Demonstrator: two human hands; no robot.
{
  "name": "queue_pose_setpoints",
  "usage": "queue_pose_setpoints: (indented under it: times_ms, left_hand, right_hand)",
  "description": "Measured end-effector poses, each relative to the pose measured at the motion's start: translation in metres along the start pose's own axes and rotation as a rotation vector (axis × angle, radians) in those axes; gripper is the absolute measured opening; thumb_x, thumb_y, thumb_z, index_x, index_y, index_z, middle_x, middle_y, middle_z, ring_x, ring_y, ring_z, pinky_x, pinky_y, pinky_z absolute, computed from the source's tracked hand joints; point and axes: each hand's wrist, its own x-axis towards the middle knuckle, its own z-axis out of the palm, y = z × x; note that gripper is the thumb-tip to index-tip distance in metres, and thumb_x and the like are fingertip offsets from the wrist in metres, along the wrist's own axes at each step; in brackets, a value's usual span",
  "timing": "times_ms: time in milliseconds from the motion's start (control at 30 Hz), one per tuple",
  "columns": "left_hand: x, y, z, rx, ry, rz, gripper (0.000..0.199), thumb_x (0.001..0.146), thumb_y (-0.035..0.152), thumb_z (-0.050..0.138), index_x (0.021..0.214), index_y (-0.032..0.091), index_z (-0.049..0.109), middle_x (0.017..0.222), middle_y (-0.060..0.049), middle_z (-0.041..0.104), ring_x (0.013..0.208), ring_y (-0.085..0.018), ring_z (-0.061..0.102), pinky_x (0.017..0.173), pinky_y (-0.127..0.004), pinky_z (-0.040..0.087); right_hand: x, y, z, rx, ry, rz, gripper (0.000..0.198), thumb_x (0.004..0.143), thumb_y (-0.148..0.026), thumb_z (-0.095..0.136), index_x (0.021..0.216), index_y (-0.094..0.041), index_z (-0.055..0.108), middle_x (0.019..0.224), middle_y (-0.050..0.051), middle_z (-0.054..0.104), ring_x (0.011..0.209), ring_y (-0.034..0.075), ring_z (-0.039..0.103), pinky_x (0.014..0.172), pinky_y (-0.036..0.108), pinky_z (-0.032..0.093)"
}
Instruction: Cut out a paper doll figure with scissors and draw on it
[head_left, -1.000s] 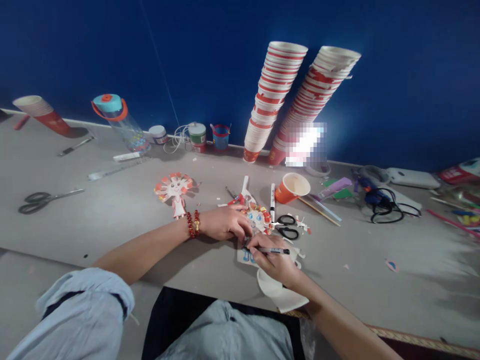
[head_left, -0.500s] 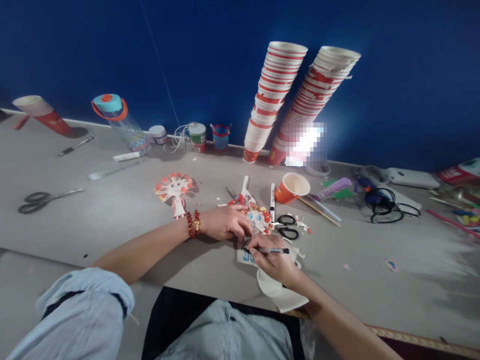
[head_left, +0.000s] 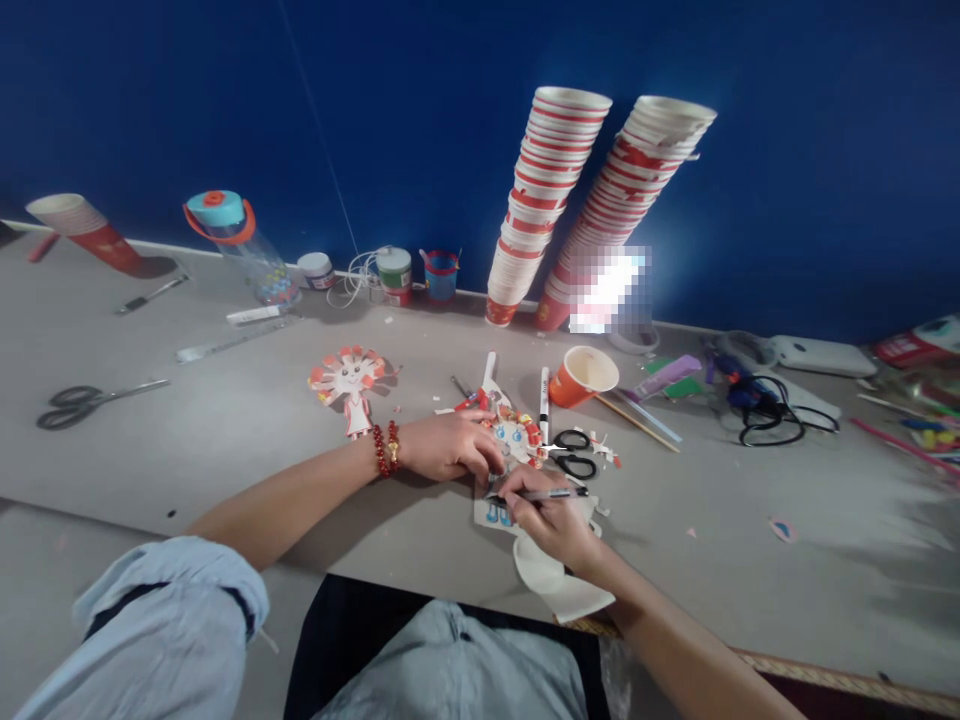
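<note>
My right hand (head_left: 551,515) is closed round a pen (head_left: 559,493) with a clear barrel and dark end, its tip low over a white paper sheet (head_left: 484,515) with blue drawn marks at the lower edge. Pressing on the paper beside it, my left hand (head_left: 457,445) has its fingers apart and bent, the tips partly hidden. Just above both hands lies a paper face (head_left: 516,435) with blue eyes and a red-and-yellow fringe. Black-handled scissors (head_left: 576,455) rest to its right. A curved white paper piece (head_left: 566,590) lies under my right wrist.
A finished-looking paper doll (head_left: 352,385) lies to the left. An orange paper cup (head_left: 583,376), a white marker (head_left: 544,400) and a wooden stick (head_left: 637,422) lie beyond my hands. Two tall cup stacks (head_left: 544,200) stand by the blue wall. Other scissors (head_left: 82,405) lie far left.
The right hand and the pen have shifted slightly, with the pen's rear end a little farther right and higher. My left hand stays in place on the paper.
</note>
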Motion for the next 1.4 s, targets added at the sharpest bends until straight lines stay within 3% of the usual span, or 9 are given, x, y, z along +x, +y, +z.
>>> queue_pose_setpoints:
  times_ms: [167,267,433,767,967,1067,1133,1267,1400]
  left_hand:
    - [-0.001,0.001,0.0,0.015,-0.034,-0.041,0.037,0.079,0.0,0.051,0.084,0.03,0.072,0.11,0.0,0.072,0.103,-0.019,0.064,0.114,-0.044,0.021]
    - [-0.002,0.002,-0.001,0.03,-0.064,-0.064,0.037,0.079,0.001,0.049,0.087,0.029,0.072,0.113,-0.002,0.071,0.105,-0.02,0.063,0.116,-0.045,0.017]
    - [-0.003,0.003,-0.002,0.026,-0.091,-0.078,0.036,0.077,0.002,0.05,0.089,0.028,0.072,0.116,-0.003,0.07,0.108,-0.021,0.062,0.117,-0.044,0.018]
    - [-0.001,0.009,-0.003,0.038,-0.068,-0.083,0.035,0.078,0.002,0.049,0.09,0.027,0.07,0.122,-0.003,0.067,0.116,-0.021,0.058,0.118,-0.044,0.017]
    - [-0.002,0.014,-0.001,0.125,-0.052,-0.069,0.03,0.08,0.006,0.052,0.09,0.027,0.07,0.124,-0.004,0.063,0.115,-0.022,0.057,0.114,-0.044,0.027]
    - [-0.002,0.015,0.001,0.132,0.028,-0.087,0.027,0.083,0.01,0.051,0.092,0.028,0.069,0.117,-0.005,0.063,0.111,-0.021,0.058,0.111,-0.042,0.033]
    - [-0.001,0.014,0.002,0.172,0.156,-0.165,0.024,0.087,0.014,0.048,0.097,0.026,0.067,0.113,-0.008,0.062,0.11,-0.022,0.057,0.108,-0.042,0.036]
    - [0.0,0.012,0.005,0.309,0.458,-0.451,0.02,0.093,0.026,0.046,0.109,0.021,0.057,0.109,-0.01,0.06,0.104,-0.024,0.056,0.093,-0.04,0.045]
    - [-0.001,0.011,0.006,0.446,0.473,-0.655,0.033,0.088,0.047,0.054,0.107,0.02,0.057,0.105,-0.009,0.059,0.099,-0.027,0.055,0.087,-0.04,0.044]
  right_hand:
    - [-0.01,0.013,-0.006,0.296,0.3,0.12,0.015,0.088,-0.018,0.048,0.08,-0.021,0.061,0.058,-0.003,0.056,0.045,0.012,0.051,0.045,0.023,0.039]
    - [-0.009,0.017,-0.014,0.375,0.512,0.124,0.015,0.087,-0.02,0.051,0.079,-0.02,0.063,0.062,-0.002,0.056,0.043,0.011,0.051,0.041,0.022,0.035]
    - [-0.001,0.015,-0.024,0.413,0.64,0.117,0.014,0.087,-0.018,0.051,0.08,-0.021,0.063,0.055,-0.005,0.053,0.041,0.01,0.049,0.039,0.021,0.032]
    - [0.002,0.022,-0.022,0.265,0.478,0.123,0.015,0.096,-0.027,0.048,0.099,-0.023,0.062,0.067,-0.002,0.061,0.052,0.011,0.053,0.047,0.023,0.042]
    - [0.005,0.025,-0.024,0.209,0.489,0.129,0.018,0.098,-0.031,0.047,0.106,-0.024,0.061,0.075,0.0,0.063,0.052,0.011,0.053,0.051,0.025,0.046]
    - [0.006,0.027,-0.025,0.162,0.506,0.147,0.019,0.098,-0.032,0.045,0.108,-0.024,0.06,0.077,0.0,0.063,0.052,0.011,0.053,0.054,0.025,0.047]
    - [0.006,0.027,-0.026,0.077,0.493,0.171,0.021,0.098,-0.032,0.045,0.11,-0.025,0.06,0.08,0.0,0.064,0.054,0.012,0.055,0.056,0.026,0.048]
    - [0.008,0.021,-0.031,-0.171,0.393,0.173,0.02,0.097,-0.03,0.046,0.109,-0.025,0.062,0.087,0.003,0.068,0.072,0.018,0.063,0.068,0.028,0.049]
    - [0.012,0.013,-0.034,-0.368,0.276,0.108,0.02,0.094,-0.027,0.051,0.112,-0.025,0.058,0.096,0.006,0.069,0.084,0.023,0.065,0.077,0.032,0.048]
